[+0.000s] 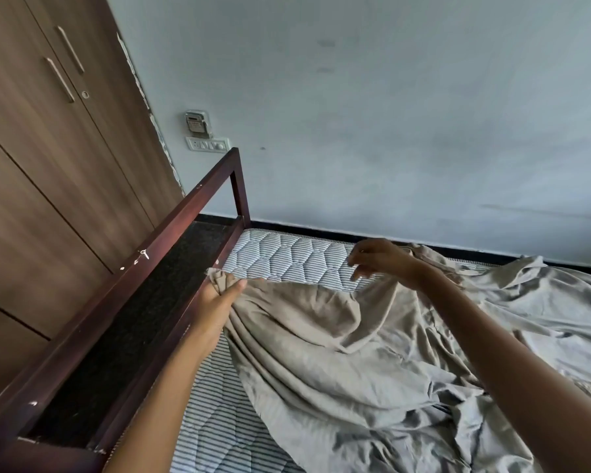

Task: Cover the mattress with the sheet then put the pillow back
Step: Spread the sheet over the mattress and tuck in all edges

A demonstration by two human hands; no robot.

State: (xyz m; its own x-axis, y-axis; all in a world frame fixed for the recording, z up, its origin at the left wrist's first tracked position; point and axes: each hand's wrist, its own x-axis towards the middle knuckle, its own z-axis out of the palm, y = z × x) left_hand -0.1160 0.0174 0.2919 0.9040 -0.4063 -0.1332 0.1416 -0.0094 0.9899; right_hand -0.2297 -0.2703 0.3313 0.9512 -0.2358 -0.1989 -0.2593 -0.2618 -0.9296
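Crumpled beige sheet (338, 356) nearest, half over the striped quilted mattress (287, 257); far corner bare. My left hand (219, 303) grips its corner by the dark wooden frame (185, 208); right hand (379, 261) hovers, loosely curled, empty. Pillow unseen.

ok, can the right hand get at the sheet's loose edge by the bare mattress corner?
Probably yes. The right hand hovers just over the sheet edge, seemingly holding nothing, with only bare mattress below it. The left hand grips the sheet corner off to the side, out of the way.
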